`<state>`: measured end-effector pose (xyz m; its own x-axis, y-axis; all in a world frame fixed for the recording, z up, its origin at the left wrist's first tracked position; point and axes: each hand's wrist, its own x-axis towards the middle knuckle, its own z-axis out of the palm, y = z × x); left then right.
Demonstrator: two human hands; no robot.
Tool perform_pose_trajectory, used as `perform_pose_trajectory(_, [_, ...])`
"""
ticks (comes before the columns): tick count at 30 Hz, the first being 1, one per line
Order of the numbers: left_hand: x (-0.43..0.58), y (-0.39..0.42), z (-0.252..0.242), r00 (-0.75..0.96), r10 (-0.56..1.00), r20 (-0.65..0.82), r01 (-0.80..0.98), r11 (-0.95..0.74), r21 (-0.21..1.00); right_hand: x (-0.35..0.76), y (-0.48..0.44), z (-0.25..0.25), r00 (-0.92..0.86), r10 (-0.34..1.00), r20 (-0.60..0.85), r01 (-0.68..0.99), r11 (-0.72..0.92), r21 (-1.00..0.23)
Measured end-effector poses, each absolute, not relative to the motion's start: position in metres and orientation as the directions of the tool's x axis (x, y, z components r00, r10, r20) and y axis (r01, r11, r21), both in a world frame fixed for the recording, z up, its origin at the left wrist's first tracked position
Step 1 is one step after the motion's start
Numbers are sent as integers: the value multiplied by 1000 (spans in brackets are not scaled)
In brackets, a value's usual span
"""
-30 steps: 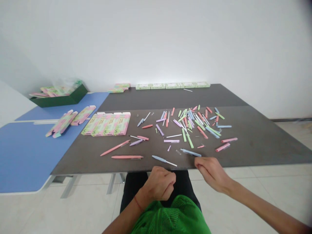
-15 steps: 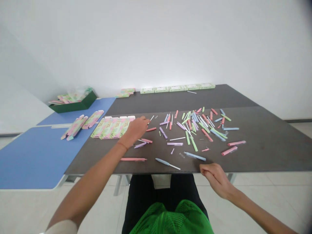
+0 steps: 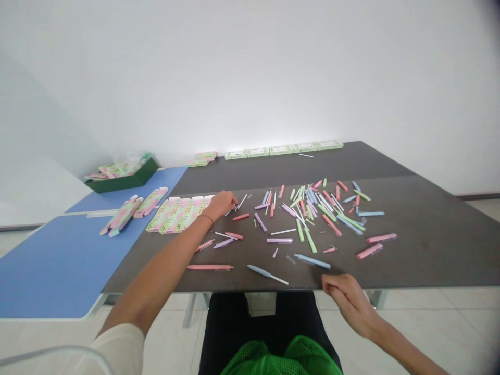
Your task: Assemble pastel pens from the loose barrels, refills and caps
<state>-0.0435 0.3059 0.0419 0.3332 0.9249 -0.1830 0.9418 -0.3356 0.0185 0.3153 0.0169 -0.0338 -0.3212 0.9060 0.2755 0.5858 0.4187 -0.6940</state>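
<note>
- White refill (image 3: 242,201), frame centre, just beside the left hand (image 3: 223,204); its fingers bend down, hold unclear.
- Blue barrel (image 3: 312,261), lower centre, near the right hand (image 3: 349,302), fingers curled closed, contents hidden.

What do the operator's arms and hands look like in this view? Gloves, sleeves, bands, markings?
Left hand and right hand both ungloved. Thin reddish wristband on the left wrist; none visible on the right. Plain cream short sleeve on the left arm; no sleeve shows on the right. No markings legible.
</note>
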Motion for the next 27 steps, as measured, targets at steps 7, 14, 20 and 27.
perform_pose_trajectory(7, [-40,296,39,367,926,-89,930,-363,52,315,16,-34,-310,903,298,552,426,-717])
perform_pose_trajectory(14, [-31,289,30,350,936,-15,932,-347,100,313,16,-31,-272,917,291,546,396,-739])
perform_pose_trajectory(20, [-19,270,52,321,941,105,931,-334,149,315,18,-25,-185,949,256,504,315,-804])
perform_pose_trajectory(27, [42,141,71,603,771,206,726,-637,257,278,38,33,-78,962,262,399,271,-876])
